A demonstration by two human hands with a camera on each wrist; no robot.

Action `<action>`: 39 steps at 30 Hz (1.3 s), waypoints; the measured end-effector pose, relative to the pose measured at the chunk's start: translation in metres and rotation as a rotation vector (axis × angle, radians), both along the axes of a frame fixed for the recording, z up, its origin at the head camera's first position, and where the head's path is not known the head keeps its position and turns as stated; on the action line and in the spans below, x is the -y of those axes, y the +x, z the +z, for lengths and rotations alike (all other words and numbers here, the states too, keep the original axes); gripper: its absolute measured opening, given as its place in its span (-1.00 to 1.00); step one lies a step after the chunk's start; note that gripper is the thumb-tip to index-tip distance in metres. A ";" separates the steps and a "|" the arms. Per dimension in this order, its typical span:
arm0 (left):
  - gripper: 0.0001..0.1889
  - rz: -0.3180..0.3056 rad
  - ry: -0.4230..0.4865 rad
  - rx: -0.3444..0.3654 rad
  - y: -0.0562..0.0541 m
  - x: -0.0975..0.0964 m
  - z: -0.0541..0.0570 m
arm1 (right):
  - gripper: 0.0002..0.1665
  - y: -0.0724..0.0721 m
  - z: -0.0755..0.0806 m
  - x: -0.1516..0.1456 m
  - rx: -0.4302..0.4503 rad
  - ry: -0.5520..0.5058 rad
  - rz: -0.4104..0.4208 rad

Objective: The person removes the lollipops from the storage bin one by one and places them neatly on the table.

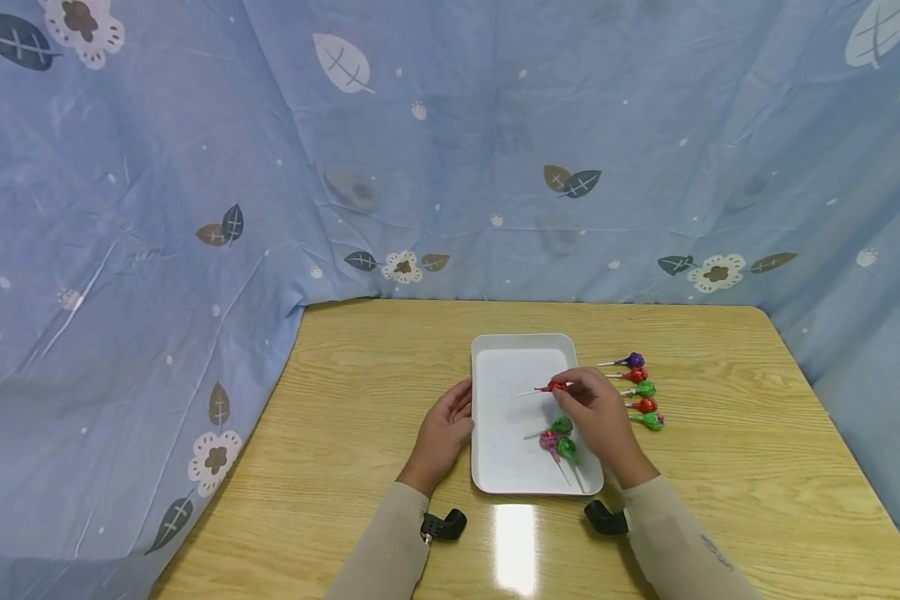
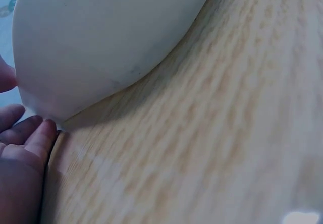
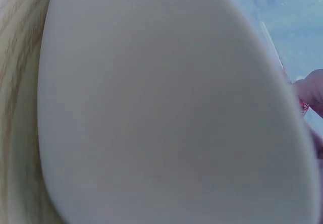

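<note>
My right hand pinches a red-wrapped lollipop over the white tray, with the stick pointing left. In the right wrist view its fingertips show beyond the tray wall, and the lollipop is mostly hidden. Along the tray's left side rests my left hand, its fingers loosely bent against the outer wall. The left wrist view has those fingers at the tray's lower edge. Inside the tray, below my right hand, lie a dark green lollipop, a pink one and a bright green one.
Right of the tray, a column of lollipops lies on the wooden table: purple, red, green, another red and another green. A blue patterned curtain hangs behind and at both sides.
</note>
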State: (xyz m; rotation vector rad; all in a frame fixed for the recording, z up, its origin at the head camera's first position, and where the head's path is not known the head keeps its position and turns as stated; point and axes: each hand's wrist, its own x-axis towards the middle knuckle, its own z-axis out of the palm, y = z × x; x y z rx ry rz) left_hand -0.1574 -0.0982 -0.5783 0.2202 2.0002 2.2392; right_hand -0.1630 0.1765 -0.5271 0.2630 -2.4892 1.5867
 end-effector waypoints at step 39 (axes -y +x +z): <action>-0.27 0.012 0.008 0.008 0.000 -0.001 0.000 | -0.80 0.024 -0.012 -0.066 -0.010 0.031 -0.159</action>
